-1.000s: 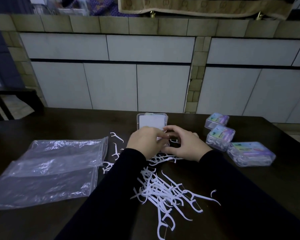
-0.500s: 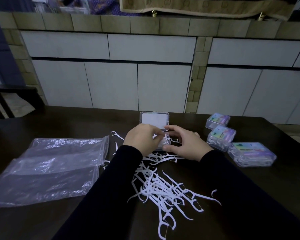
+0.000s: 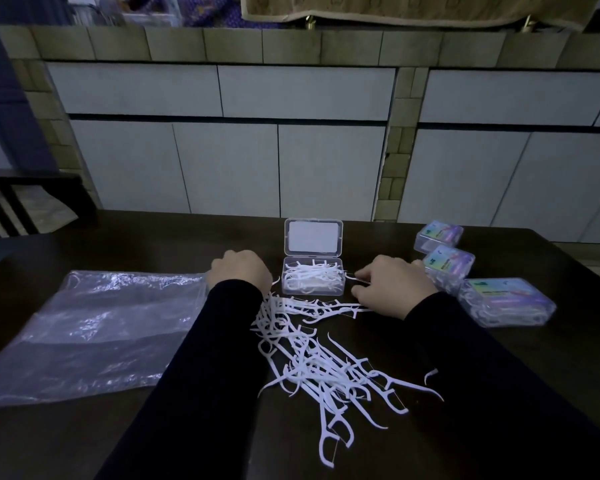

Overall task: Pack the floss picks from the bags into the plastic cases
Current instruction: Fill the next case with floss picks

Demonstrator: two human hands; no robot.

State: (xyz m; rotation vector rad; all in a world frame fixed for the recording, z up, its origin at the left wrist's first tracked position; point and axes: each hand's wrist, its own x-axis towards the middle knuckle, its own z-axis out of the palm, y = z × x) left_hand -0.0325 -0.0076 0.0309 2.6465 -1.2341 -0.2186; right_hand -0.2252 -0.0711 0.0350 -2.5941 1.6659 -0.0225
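Observation:
A clear plastic case [image 3: 312,289] stands open in the middle of the dark table, lid [image 3: 313,237] upright, with white floss picks lying inside. A loose pile of floss picks [image 3: 319,362] spreads in front of it, towards me. My left hand [image 3: 241,271] rests knuckles up just left of the case, at the bag's edge; its fingers curl down and hide what is under them. My right hand [image 3: 392,285] sits just right of the case, its fingertips pinching a single floss pick [image 3: 355,278].
Two flat clear plastic bags [image 3: 94,327] lie at the left. Three closed, filled cases [image 3: 506,301] stand in a row at the right, near the table's edge [image 3: 499,231]. A chair back [image 3: 21,202] stands at the far left. A tiled wall rises behind the table.
Both hands were together over the case, putting picks in. They have moved apart, the left to the case's left side and the right to its right side.

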